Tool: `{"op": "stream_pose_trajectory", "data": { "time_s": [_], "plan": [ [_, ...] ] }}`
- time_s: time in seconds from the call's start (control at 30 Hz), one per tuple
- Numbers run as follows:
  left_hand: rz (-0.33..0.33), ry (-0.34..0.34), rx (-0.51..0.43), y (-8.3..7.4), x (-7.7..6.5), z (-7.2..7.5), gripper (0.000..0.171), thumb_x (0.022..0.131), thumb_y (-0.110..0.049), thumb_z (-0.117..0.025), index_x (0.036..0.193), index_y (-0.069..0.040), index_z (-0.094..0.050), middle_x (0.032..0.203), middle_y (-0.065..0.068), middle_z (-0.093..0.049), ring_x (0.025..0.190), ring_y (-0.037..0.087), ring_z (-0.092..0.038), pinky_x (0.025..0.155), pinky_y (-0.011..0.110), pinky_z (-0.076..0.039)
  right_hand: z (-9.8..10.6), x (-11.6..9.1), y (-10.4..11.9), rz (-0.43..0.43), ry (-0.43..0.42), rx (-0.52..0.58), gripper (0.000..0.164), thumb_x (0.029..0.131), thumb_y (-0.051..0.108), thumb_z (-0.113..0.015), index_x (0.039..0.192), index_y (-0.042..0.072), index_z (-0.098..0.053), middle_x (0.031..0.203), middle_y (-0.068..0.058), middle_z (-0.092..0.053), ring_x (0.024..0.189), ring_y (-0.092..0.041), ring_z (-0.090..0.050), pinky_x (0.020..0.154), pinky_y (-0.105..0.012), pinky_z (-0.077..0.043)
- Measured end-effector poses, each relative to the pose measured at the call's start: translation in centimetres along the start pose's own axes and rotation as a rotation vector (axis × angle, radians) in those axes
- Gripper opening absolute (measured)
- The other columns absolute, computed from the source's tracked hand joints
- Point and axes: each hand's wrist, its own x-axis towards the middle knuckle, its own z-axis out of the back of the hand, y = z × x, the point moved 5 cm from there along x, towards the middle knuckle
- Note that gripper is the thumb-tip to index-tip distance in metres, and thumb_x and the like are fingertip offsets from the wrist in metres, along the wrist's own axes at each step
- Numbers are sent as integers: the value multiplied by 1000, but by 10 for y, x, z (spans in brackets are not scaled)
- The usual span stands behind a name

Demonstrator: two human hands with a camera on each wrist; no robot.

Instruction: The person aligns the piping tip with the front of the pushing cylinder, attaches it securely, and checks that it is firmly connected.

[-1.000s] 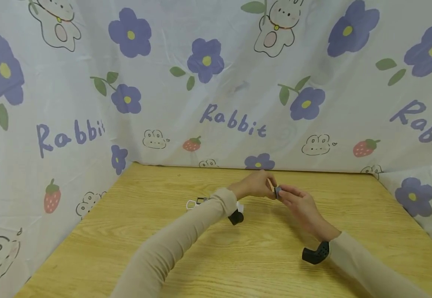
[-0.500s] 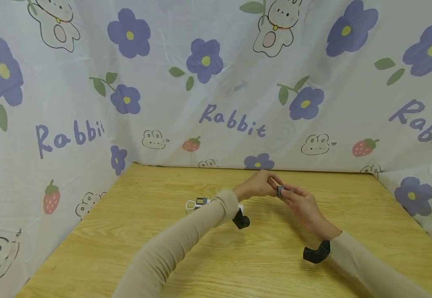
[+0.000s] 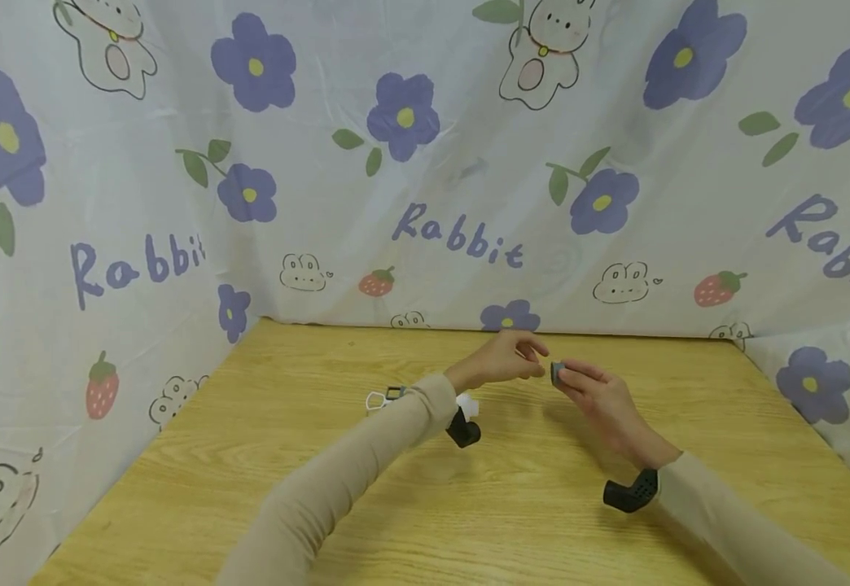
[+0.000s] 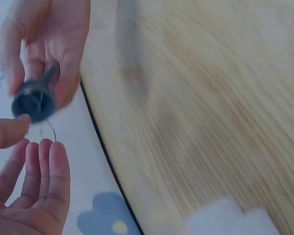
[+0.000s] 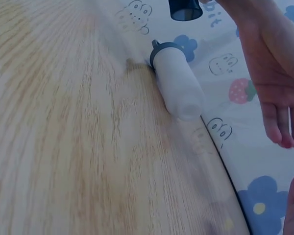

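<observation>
My right hand [image 3: 604, 399] pinches a small dark blue-grey bottle lid [image 3: 557, 373] above the far part of the table. In the left wrist view the lid [image 4: 33, 102] turns its hollow round underside, with an inner ring, toward the camera, and a thin stem sticks up behind it. My left hand [image 3: 501, 358] is just left of the lid, fingers loosely bent with nothing between them; its thumb tip overlaps the lid's rim in the left wrist view. A white bottle [image 5: 179, 85] with a dark collar lies on its side, partly hidden behind my left forearm in the head view.
The wooden table [image 3: 425, 513] ends at a patterned cloth [image 3: 454, 163] along the back and sides. Near the bottle's collar shows a white loop [image 3: 375, 400]. Black wrist cameras [image 3: 633, 491] sit under both wrists.
Half a second ago the left fingers were at the lid. Now the left hand has drawn back a little left, and the right hand has shifted slightly right with the lid.
</observation>
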Motion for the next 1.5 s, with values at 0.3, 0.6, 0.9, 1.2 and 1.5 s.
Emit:
{"op": "stream_pose_trajectory", "data": {
  "time_s": [0.3, 0.6, 0.9, 1.2, 1.5],
  "plan": [
    [51, 68, -5, 28, -30, 33, 26, 98, -22, -63, 119, -6, -65, 112, 9, -67, 113, 42, -60, 96, 52, -52, 4, -3, 4, -1, 7, -38, 15, 100, 10, -60, 114, 14, -63, 118, 2, -56, 103, -5, -66, 95, -18, -52],
    [88, 57, 129, 68, -74, 66, 34, 96, -30, -68, 120, -6, -68, 116, 5, -68, 107, 21, -64, 89, 34, -54, 4, -4, 2, -24, 6, -49, 24, 100, 12, -60, 124, 9, -56, 117, 3, -57, 103, -4, -66, 95, -17, -51],
    [122, -21, 79, 96, -96, 93, 41, 96, -31, -68, 127, -4, -65, 120, 6, -69, 112, 21, -64, 95, 39, -54, 5, 0, -4, -25, 18, -127, 43, 101, 16, -60, 138, 1, -45, 120, 4, -54, 104, -2, -65, 96, -17, -51],
    [193, -47, 21, 129, -133, 111, 47, 96, -40, -66, 131, -9, -62, 122, 5, -66, 115, 21, -60, 101, 42, -50, 6, 1, -4, -16, 23, -131, 24, 100, 16, -62, 124, 15, -56, 117, 7, -59, 104, -3, -66, 101, -22, -50],
    [213, -47, -65, 137, -151, 114, 53, 94, -36, -68, 138, -7, -57, 135, 8, -61, 120, 23, -57, 99, 40, -51, 9, -1, -10, -27, 5, -197, 36, 100, 20, -62, 133, 11, -53, 121, 7, -54, 105, -1, -65, 107, -28, -47]
  ]
}}
